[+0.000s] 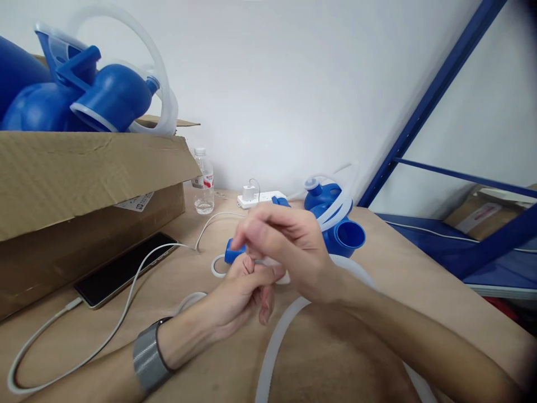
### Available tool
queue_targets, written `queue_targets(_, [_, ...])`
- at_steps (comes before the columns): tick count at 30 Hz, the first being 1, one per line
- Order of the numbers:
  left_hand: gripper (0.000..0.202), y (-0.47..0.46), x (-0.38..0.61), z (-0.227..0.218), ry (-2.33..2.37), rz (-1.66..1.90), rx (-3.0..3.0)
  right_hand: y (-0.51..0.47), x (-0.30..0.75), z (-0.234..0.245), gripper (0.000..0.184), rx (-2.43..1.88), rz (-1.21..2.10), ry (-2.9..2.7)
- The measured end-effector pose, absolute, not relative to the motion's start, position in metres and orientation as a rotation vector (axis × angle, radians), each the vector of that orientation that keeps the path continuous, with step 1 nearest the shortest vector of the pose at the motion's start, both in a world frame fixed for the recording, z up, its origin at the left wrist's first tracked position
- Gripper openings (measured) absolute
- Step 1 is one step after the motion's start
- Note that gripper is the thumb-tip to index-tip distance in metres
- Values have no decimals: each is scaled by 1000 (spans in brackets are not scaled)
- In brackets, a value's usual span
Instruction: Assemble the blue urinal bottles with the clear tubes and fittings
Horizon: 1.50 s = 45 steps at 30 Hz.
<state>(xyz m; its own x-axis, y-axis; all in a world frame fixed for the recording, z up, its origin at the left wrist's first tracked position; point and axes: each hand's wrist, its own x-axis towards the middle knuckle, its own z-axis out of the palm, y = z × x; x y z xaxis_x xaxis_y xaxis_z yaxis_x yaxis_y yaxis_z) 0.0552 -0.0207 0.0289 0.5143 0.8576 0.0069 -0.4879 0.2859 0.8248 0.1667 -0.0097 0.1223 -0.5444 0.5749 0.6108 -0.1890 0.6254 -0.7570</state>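
Observation:
My left hand (251, 285), with a grey band on its wrist, is closed with its thumb toward my right hand. Just above it, my right hand (293, 243) has its fingers bent in and pressed together. A small whitish piece shows between the two hands, but its shape is mostly hidden. A translucent plastic hose (279, 344) curves over the table below and behind my right hand. Past my left fingers lies a small blue part (233, 253) beside a white ring (217, 266). Blue plastic bottles (331, 212) with coiled hose stand behind my right hand.
On the left, a cardboard box (92, 179) holds several blue bottles (113, 95) and hose. A phone (126, 271) on a white cable lies before it. Further back are a water bottle (204, 187) and a power strip (266, 198). A blue metal rack (419, 117) stands at right.

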Motion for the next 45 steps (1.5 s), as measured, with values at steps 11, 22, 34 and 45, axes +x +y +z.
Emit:
queue_targets(11, [63, -15, 45, 35, 728, 1118, 1006, 3, 236, 54, 75, -842, -245, -2493])
queue_targets(22, [43, -17, 45, 29, 730, 1107, 852, 26, 240, 11, 68, -707, -319, -2254])
queue_targets(34, [45, -27, 42, 31, 624, 946, 929, 23, 245, 7, 65, -697, -256, -2297])
queue_targets(45, [82, -27, 29, 33, 414, 726, 777, 31, 251, 1, 73, -598, -292, -2259])
